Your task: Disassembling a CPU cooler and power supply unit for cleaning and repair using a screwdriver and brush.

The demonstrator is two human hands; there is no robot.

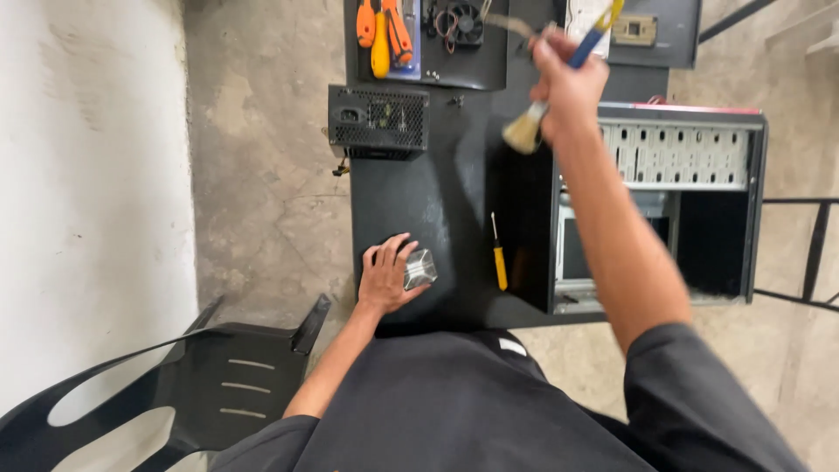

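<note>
Two hands: brush (527,129); heatsink (419,268)

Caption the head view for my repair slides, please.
Right hand lifts a paintbrush above an open computer case; left hand rests on a small metal heatsink.

A black table (454,201) carries a black power supply box (378,121), a yellow-handled screwdriver (498,256), an open computer case (664,205), a small metal block (419,267) under a resting left hand (386,275), and a tray of orange-handled tools (428,44).
</note>
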